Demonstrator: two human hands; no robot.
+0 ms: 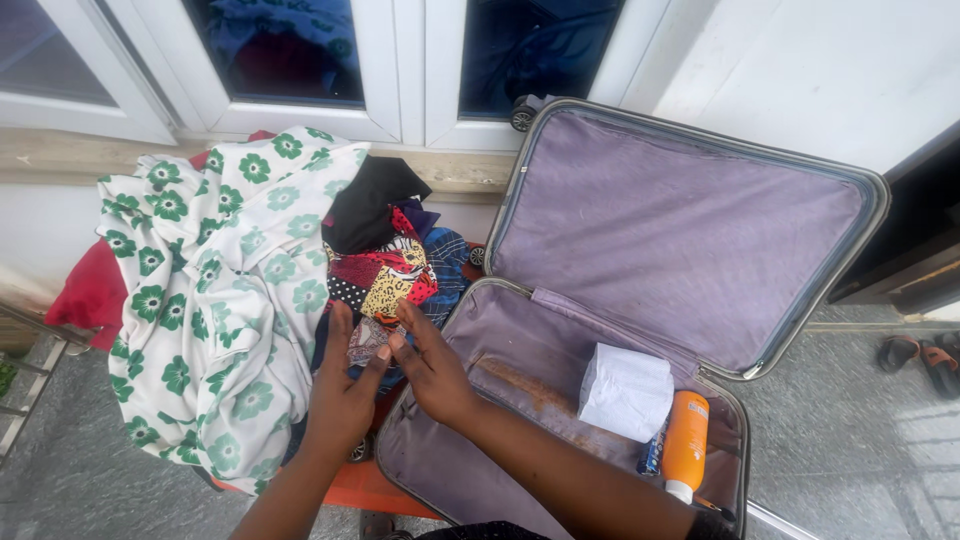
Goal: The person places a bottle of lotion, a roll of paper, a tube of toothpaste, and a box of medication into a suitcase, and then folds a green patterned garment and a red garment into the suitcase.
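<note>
My left hand (pixel 342 392) lies flat, fingers together, on a pile of clothes just left of an open suitcase (pixel 640 220). My right hand (pixel 432 370) reaches across the suitcase's near corner, fingers spread, its tips touching a colourful patchwork garment (pixel 385 275). Neither hand grips anything. A white cloth with green flowers (pixel 225 290) covers most of the pile, with a black garment (pixel 368 200) on top and a red one (pixel 92 290) at the left edge. The suitcase has purple lining, and its lid leans against the wall.
Inside the suitcase lie a white packet (pixel 627 390) and an orange bottle (pixel 686 440). White-framed windows (pixel 400 70) run along a ledge behind. Sandals (pixel 920 358) sit on the grey floor at right. A metal rail (pixel 25 400) shows at far left.
</note>
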